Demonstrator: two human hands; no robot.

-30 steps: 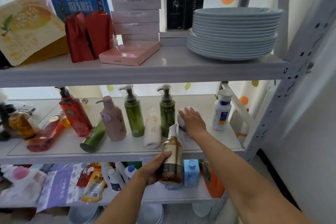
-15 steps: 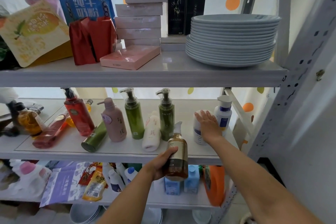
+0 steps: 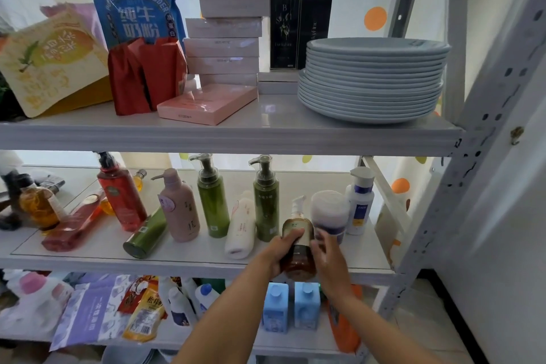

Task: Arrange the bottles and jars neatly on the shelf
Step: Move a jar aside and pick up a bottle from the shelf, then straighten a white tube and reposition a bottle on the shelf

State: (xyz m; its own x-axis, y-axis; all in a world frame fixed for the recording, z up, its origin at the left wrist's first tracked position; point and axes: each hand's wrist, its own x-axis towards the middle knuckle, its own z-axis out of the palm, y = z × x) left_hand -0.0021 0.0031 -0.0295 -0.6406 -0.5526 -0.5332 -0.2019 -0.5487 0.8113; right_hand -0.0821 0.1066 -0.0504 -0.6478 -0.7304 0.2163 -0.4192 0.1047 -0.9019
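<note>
Wrapped round the amber-brown plastic pump bottle with the pale label (image 3: pixel 300 265), my left hand (image 3: pixel 282 248) gripped it at mid-height, fingers curled across the label. My right hand (image 3: pixel 330 257) lay against the bottle's right side with its fingers (image 3: pixel 321 241) loosely bent; they were blurred, and I could not tell whether they closed on it or only touched it.

I held the bottle at the front edge of the white middle shelf (image 3: pixel 192 261), towards its right end. I could not tell whether its base rested on the board.

Just behind it to the right stood a squat white jar with a purple band (image 3: pixel 327 213), and beyond that a white bottle with a blue band and flip cap (image 3: pixel 360 201). Close on the left stood a tall olive-green pump bottle (image 3: pixel 266 204), with a white bottle (image 3: pixel 240 226) leaning beside it. A second green pump bottle (image 3: pixel 212 201) and a dusty-pink pump bottle (image 3: pixel 178 207) were further left. A dark green bottle (image 3: pixel 146 233) and a red bottle (image 3: pixel 71 227) lay on their sides.

My bottle's long axis ran nearly upright, with the clear pump head on top. It tipped slightly away from me.
</note>
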